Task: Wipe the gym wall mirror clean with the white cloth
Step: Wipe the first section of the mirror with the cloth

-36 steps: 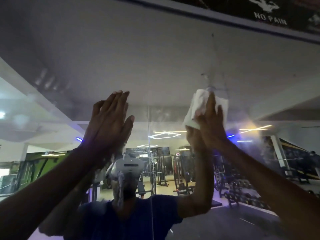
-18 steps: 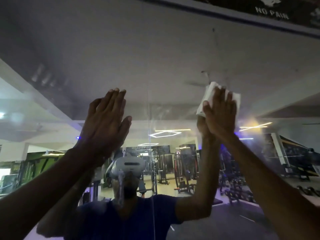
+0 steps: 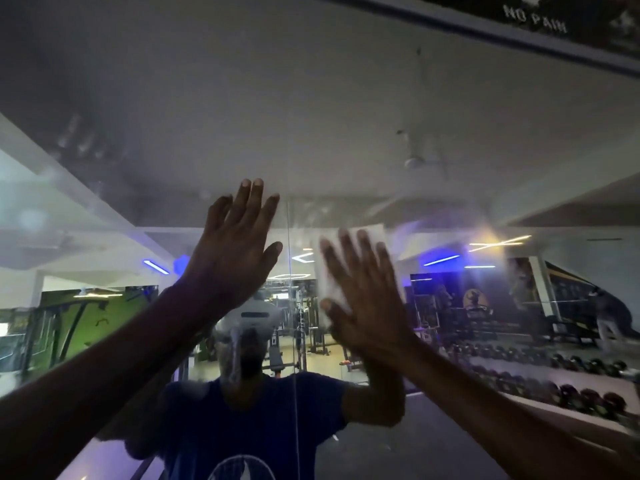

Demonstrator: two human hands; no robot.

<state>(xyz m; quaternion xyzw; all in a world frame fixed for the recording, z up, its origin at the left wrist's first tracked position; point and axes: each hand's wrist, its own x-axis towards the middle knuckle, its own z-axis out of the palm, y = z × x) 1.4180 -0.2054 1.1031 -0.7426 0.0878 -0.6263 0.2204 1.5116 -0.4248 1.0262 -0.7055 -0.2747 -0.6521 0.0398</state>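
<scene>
The gym wall mirror (image 3: 346, 109) fills the view and reflects a person in a blue shirt with raised arms. My right hand (image 3: 367, 299) lies flat with spread, straight fingers and presses the white cloth (image 3: 332, 268) against the glass, just right of a thin vertical seam (image 3: 289, 237) in the mirror. The cloth shows above and to the left of the fingers and is blurred by motion. My left hand (image 3: 235, 247) rests flat on the mirror left of the seam, fingers straight and pointing up, holding nothing.
A dark frame strip with a "NO PAIN" sign (image 3: 535, 19) runs along the mirror's top right edge. Smudges (image 3: 79, 136) mark the glass at upper left. The reflection shows gym machines, a dumbbell rack (image 3: 571, 393) and blue ceiling lights.
My right hand has swept the cloth down and to the left, from high on the right to beside the seam. My left hand has stayed planted on the glass.
</scene>
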